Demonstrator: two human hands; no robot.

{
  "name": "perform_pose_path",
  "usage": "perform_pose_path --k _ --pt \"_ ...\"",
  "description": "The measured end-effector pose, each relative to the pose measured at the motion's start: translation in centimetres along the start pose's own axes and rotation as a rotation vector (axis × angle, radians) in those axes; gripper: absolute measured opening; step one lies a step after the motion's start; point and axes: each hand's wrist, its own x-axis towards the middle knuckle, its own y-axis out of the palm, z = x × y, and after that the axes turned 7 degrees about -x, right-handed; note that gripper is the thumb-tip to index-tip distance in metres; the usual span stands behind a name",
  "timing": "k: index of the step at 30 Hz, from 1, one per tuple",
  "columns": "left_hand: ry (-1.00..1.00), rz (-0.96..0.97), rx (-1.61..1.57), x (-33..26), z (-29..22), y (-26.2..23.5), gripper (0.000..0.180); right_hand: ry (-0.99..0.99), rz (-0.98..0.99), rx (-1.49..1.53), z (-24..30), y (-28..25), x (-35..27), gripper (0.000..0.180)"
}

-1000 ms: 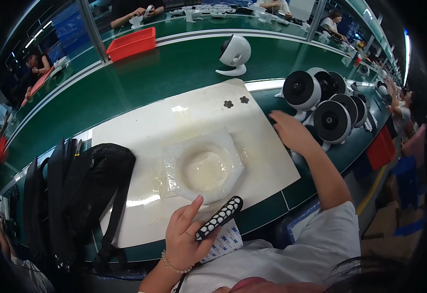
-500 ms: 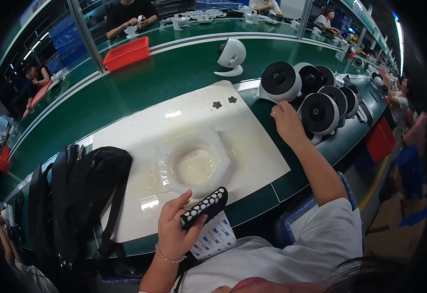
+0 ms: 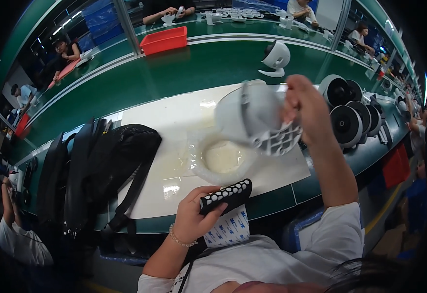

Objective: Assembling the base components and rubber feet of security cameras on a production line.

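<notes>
Cloth of a white shirt (image 3: 272, 261) lies nearest in my remote view, and just beyond it I see the left hand (image 3: 196, 215), a beaded bracelet (image 3: 181, 236) around its wrist. It is closed about a black strip (image 3: 226, 196) dotted with white discs, pinched between thumb and fingers, with a blue-printed sheet (image 3: 229, 228) below. Past that I have a plastic-wrapped ring cushion (image 3: 200, 166) on a white board (image 3: 172, 163), a black bag (image 3: 123, 151) to its left.

The right hand (image 3: 305, 110) has its fingers bent against a white unit (image 3: 260, 115), which it holds up over the cushion's far right part; motion blur keeps me from telling each finger's place. To the right I make out a cluster of black-faced units (image 3: 346, 126) on the green table (image 3: 203, 71). Farther off stand a single white device (image 3: 278, 54) and a red tray (image 3: 164, 46).
</notes>
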Motion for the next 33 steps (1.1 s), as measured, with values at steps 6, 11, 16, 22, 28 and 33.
perform_pose_path --k 6,11,16,22,28,33 --pt "-0.124 0.004 -0.166 -0.1 0.0 -0.1 0.025 0.193 0.308 -0.294 -3.2 4.3 0.3 0.024" --pt "-0.076 -0.047 -0.326 -0.3 0.5 -0.5 0.029 -0.696 0.059 -0.755 -4.1 2.9 -2.4 0.031" --pt "-0.053 -0.004 -0.433 -0.3 0.5 -0.5 0.030 -1.133 0.458 -0.634 -5.4 0.9 -6.8 0.037" --pt "0.056 -0.026 -0.593 -0.6 0.4 -0.2 0.047 -0.898 0.607 -0.596 -5.4 2.2 -7.7 0.027" --pt "-0.114 -0.112 -0.556 -1.0 0.3 -0.1 0.009 -0.410 0.606 -0.596 -4.5 1.5 -9.0 0.041" --pt "-0.049 -0.130 -0.454 -1.0 0.4 -0.3 0.013 0.049 0.592 -0.363 -2.9 1.3 -8.6 0.031"
